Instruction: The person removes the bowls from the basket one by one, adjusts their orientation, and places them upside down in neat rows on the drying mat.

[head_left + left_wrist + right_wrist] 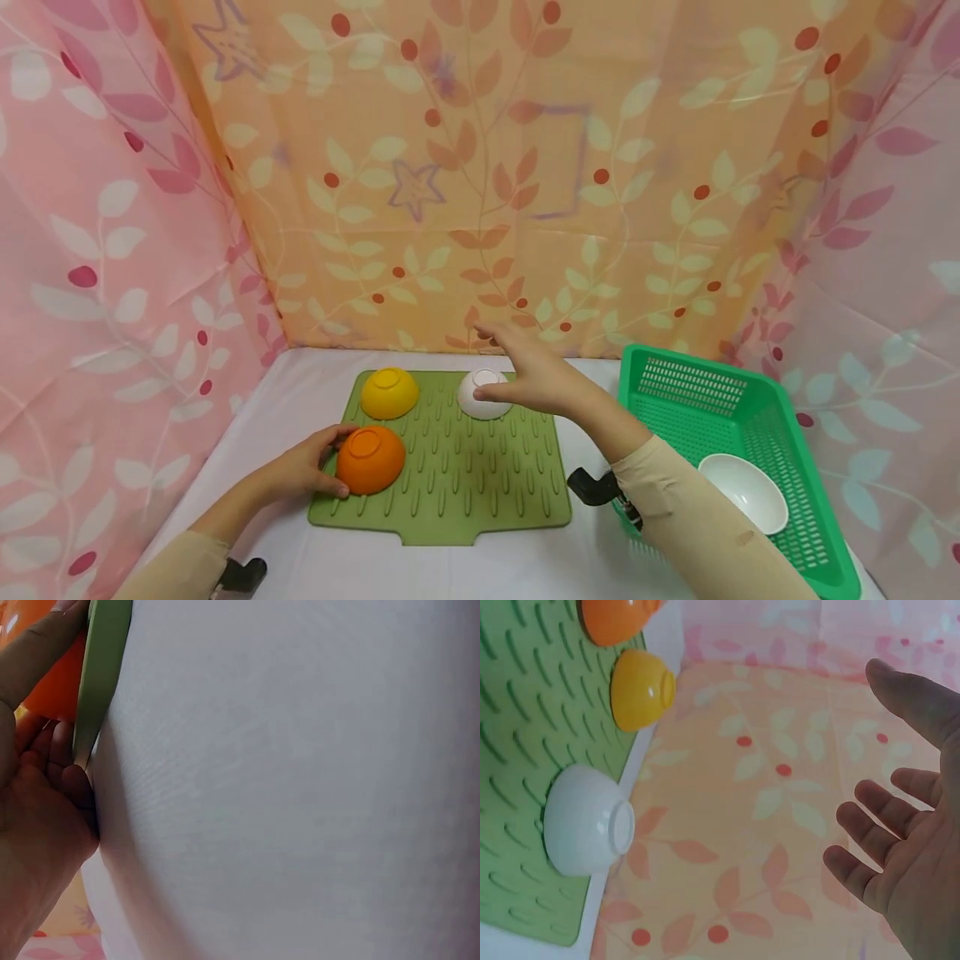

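1. Beige sleeve (697, 508) on the right forearm, closest of all, crosses in front of the green plastic basket (697, 358), where a white bowl (742, 492) lies with its hollow facing up.
2. Of the two hands, the left hand (303, 462) grips the orange bowl (378, 467), thumb on its near side, fingers at its far left. It sits upside down at the left of the ridged green drying mat (442, 533) on the tabletop (525, 575).
3. Loose-fingered, the right hand (536, 375) holds nothing, apart from a second white bowl (585, 821) upside down on the mat.
4. Behind the orange one, a yellow bowl (389, 396) also rests upside down.
5. To me, the orange bowl seems light and stiff, probably plastic and not fragile; its glossy curve may slip. I'd hold it low, near the rim, thumb opposite fingers, rather than by its shallow foot ring (367, 443).
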